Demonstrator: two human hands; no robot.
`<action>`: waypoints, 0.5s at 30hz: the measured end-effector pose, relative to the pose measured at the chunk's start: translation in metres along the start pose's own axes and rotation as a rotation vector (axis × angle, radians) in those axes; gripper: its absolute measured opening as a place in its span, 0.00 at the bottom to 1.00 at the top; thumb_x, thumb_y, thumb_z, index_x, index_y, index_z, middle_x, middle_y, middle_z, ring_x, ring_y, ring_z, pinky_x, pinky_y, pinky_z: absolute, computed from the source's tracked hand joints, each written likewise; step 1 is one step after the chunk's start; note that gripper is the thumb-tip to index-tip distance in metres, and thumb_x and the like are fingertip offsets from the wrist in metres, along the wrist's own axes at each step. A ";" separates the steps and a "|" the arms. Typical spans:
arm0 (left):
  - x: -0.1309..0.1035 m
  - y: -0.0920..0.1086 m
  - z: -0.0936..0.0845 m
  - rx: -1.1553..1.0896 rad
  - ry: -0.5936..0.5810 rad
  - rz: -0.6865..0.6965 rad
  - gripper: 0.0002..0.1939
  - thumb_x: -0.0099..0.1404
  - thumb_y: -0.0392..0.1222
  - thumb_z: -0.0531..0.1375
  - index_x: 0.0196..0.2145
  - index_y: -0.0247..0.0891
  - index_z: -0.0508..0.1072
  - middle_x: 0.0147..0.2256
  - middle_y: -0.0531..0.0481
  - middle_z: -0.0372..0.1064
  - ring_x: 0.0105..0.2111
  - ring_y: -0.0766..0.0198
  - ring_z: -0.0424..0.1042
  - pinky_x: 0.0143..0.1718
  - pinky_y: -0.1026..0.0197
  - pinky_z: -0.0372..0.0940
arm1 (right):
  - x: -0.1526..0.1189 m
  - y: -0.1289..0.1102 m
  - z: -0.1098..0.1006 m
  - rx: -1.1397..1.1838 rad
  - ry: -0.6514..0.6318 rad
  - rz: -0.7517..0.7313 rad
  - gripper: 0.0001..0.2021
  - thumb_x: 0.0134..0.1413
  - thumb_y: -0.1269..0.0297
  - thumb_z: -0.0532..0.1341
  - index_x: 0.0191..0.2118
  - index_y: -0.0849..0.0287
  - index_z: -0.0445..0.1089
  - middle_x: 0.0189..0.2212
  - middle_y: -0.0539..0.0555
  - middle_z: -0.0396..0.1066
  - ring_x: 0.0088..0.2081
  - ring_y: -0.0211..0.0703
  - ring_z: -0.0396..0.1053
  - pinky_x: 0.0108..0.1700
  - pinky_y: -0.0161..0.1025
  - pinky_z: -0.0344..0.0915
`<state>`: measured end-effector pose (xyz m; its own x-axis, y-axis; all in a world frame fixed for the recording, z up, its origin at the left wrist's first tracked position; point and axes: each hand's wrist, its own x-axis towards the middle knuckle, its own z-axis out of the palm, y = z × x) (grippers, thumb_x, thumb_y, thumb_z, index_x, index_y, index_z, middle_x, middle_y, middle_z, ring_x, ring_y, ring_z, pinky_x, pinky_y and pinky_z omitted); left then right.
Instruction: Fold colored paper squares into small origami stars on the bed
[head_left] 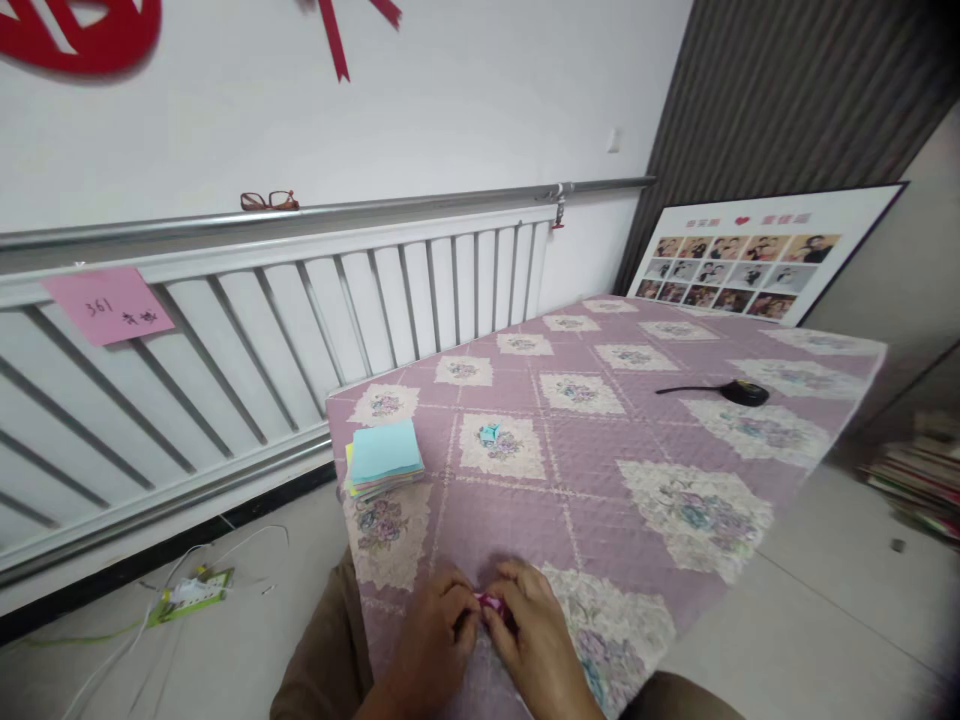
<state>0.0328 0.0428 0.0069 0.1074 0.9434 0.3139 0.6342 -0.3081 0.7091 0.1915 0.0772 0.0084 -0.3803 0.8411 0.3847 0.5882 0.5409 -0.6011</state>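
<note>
At the near end of the table, my left hand (437, 637) and my right hand (534, 628) meet with fingertips pinched together. Between them is a small pink folded piece of paper (491, 602), mostly covered by the fingers. Both hands are closed on it, one from each side. Farther up the cloth lies a small light-blue folded paper piece (490, 433), apart from the hands. A stack of coloured paper squares (386, 452), light blue on top, rests at the table's left edge.
A purple floral tablecloth (502, 520) covers the table. Toward its right lies a black rounded object (744, 393) with a thin strap. A white radiator (285, 330) borders the left side, and a photo board (742, 250) leans at the back. A power strip (191, 597) lies on the floor.
</note>
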 end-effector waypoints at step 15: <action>-0.001 0.001 0.000 0.025 -0.021 -0.052 0.09 0.57 0.27 0.53 0.30 0.40 0.66 0.33 0.51 0.66 0.36 0.62 0.66 0.39 0.60 0.60 | 0.005 -0.017 -0.003 -0.237 -0.114 0.092 0.10 0.52 0.75 0.56 0.31 0.57 0.73 0.49 0.59 0.69 0.54 0.53 0.61 0.53 0.48 0.61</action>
<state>0.0329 0.0414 0.0073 0.0902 0.9605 0.2633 0.6585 -0.2558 0.7077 0.1814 0.0721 0.0224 -0.3872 0.8884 0.2465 0.7694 0.4587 -0.4446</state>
